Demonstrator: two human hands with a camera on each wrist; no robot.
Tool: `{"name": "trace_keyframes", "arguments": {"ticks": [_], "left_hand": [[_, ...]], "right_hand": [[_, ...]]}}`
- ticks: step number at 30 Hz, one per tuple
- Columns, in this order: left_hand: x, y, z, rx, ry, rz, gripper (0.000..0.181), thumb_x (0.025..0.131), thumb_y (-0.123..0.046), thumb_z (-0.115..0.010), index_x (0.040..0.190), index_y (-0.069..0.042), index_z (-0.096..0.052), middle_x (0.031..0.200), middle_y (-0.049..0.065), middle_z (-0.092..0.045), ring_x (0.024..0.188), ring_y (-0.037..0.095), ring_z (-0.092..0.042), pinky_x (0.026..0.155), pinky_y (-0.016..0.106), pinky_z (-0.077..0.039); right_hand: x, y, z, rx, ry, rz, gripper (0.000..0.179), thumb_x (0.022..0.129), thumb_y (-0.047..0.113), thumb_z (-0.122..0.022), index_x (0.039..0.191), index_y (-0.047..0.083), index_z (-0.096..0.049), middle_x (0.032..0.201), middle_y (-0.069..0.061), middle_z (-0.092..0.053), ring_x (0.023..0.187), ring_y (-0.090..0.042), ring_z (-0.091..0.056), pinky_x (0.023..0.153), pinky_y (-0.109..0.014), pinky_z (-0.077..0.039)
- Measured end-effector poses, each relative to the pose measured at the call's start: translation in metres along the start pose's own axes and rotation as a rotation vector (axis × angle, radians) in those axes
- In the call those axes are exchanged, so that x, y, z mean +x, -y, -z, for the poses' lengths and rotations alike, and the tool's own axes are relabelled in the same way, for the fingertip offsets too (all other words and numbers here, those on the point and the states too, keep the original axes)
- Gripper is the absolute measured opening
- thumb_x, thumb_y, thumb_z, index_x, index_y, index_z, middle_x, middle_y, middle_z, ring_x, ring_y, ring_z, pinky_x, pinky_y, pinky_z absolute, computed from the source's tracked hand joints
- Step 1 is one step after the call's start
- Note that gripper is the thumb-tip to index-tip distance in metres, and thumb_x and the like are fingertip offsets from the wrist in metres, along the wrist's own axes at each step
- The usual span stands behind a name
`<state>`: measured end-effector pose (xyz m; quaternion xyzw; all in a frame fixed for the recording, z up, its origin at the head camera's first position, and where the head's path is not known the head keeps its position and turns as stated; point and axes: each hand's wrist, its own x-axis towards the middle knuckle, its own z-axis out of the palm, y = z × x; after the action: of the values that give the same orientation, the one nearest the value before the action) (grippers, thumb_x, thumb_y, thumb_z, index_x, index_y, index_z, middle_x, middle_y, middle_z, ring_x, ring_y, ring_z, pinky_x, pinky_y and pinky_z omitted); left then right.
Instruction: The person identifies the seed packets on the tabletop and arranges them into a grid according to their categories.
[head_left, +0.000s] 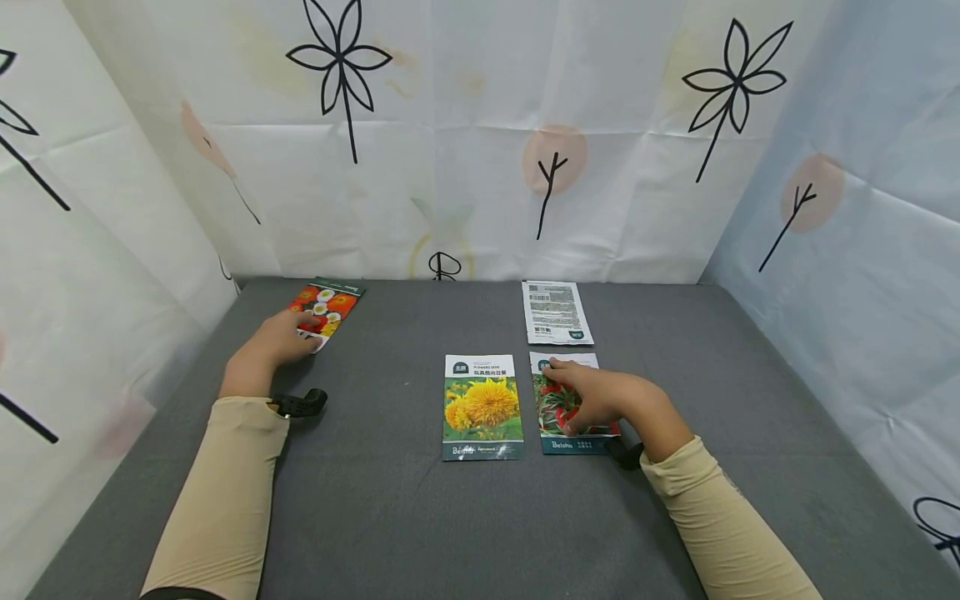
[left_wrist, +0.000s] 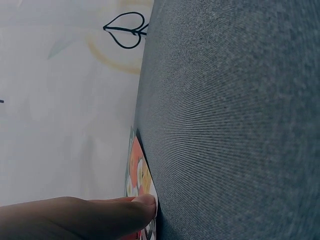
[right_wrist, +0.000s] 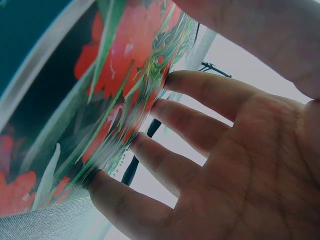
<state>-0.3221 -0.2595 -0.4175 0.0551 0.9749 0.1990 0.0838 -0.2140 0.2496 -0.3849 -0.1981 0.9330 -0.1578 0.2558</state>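
At the back left, my left hand [head_left: 273, 346] pinches the lower end of a flower seed packet [head_left: 339, 302] printed with red, white and yellow blooms. Up close in the left wrist view, the thumb [left_wrist: 142, 207] lies across that packet's edge, low over the grey cloth. My right hand [head_left: 600, 396] is spread over a seed packet with red flowers [head_left: 553, 408], right of centre. The right wrist view has its fairly straight fingertips touching this packet's printed front [right_wrist: 117, 55]. Directly left of it lies a yellow sunflower seed packet [head_left: 482, 408], face up.
Behind the red-flower packet, another packet lies with its printed text side up [head_left: 557, 312]. All of them are on a grey cloth-covered table [head_left: 390, 517]. White hanging sheets [head_left: 465, 92] with plant drawings close off the back and both sides.
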Motion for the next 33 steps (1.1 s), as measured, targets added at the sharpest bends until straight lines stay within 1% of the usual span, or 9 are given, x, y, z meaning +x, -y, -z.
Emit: {"name": "trace_keyframes", "arguments": {"ticks": [7, 12, 20, 28, 33], "left_hand": [[-0.002, -0.006, 0.000, 0.003, 0.006, -0.004, 0.053, 0.105, -0.023, -0.060, 0.150, 0.004, -0.053, 0.154, 0.040, -0.044, 0.137, 0.055, -0.044, 0.116, 0.074, -0.034], [-0.002, -0.007, 0.000, 0.004, 0.004, -0.008, 0.053, 0.105, -0.023, -0.060, 0.150, 0.004, -0.053, 0.154, 0.040, -0.045, 0.139, 0.056, -0.042, 0.116, 0.075, -0.034], [-0.002, -0.007, -0.001, 0.004, 0.000, -0.017, 0.054, 0.104, -0.023, -0.061, 0.150, 0.006, -0.053, 0.152, 0.040, -0.047, 0.132, 0.053, -0.046, 0.114, 0.074, -0.036], [-0.002, -0.010, -0.001, 0.014, 0.000, -0.015, 0.055, 0.104, -0.023, -0.060, 0.151, 0.005, -0.052, 0.152, 0.040, -0.046, 0.134, 0.054, -0.046, 0.115, 0.075, -0.035], [-0.002, -0.011, -0.001, 0.016, -0.002, -0.018, 0.054, 0.105, -0.023, -0.060, 0.150, 0.005, -0.053, 0.152, 0.040, -0.047, 0.132, 0.053, -0.046, 0.115, 0.074, -0.036]], "right_hand": [[-0.002, 0.001, 0.002, 0.001, 0.003, 0.009, 0.097, 0.090, 0.017, -0.086, 0.168, 0.007, -0.029, 0.177, -0.022, -0.013, 0.161, -0.048, -0.021, 0.120, -0.064, -0.039], [-0.001, 0.002, 0.002, -0.001, 0.002, 0.006, 0.096, 0.090, 0.018, -0.087, 0.168, 0.007, -0.030, 0.177, -0.021, -0.014, 0.161, -0.048, -0.022, 0.119, -0.063, -0.039], [-0.002, 0.003, 0.002, 0.008, 0.009, -0.003, 0.096, 0.090, 0.017, -0.086, 0.168, 0.008, -0.030, 0.178, -0.020, -0.013, 0.161, -0.048, -0.022, 0.119, -0.064, -0.039], [-0.001, 0.001, 0.000, 0.012, 0.004, -0.004, 0.095, 0.091, 0.016, -0.085, 0.168, 0.008, -0.030, 0.178, -0.020, -0.013, 0.161, -0.048, -0.021, 0.119, -0.064, -0.039], [-0.001, 0.001, 0.000, 0.002, 0.004, 0.005, 0.095, 0.091, 0.016, -0.085, 0.168, 0.007, -0.030, 0.177, -0.021, -0.014, 0.161, -0.048, -0.022, 0.119, -0.063, -0.040]]}}
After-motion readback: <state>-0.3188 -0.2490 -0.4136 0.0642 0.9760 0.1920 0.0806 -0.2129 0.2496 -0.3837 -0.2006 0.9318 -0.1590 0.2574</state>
